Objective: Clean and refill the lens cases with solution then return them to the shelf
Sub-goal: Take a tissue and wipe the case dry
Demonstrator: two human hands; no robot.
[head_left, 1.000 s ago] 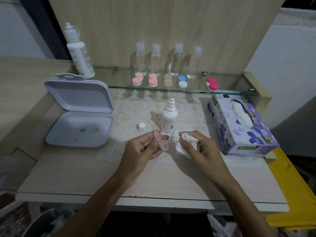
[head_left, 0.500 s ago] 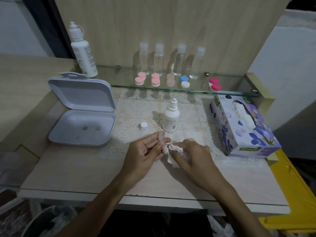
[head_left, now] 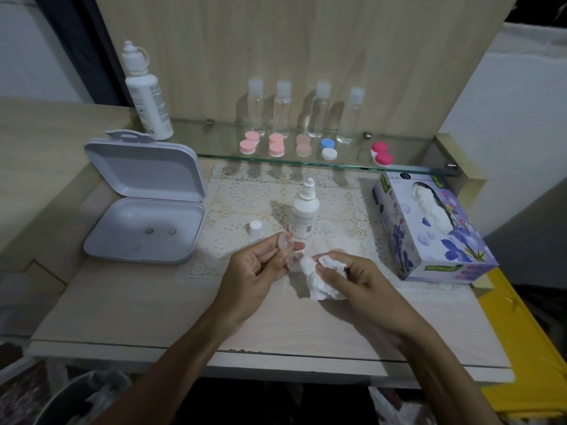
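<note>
Tissue (head_left: 319,276) drawn back from case (head_left: 290,251).

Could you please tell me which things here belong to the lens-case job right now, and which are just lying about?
In use:
- clear lens case in left hand
- tissue in right hand
- uncapped solution bottle
- its cap

Lying about:
- open grey box
- tissue box
- large bottle

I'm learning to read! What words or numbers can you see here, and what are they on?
Tissue box: there are words on a green label near its bottom corner and on its top edge, but they are too blurred to read.
Big white bottle on the glass shelf: tiny print, too small to read.
Small white bottle on the table: tiny print, too small to read.
No other words or numbers show.
</note>
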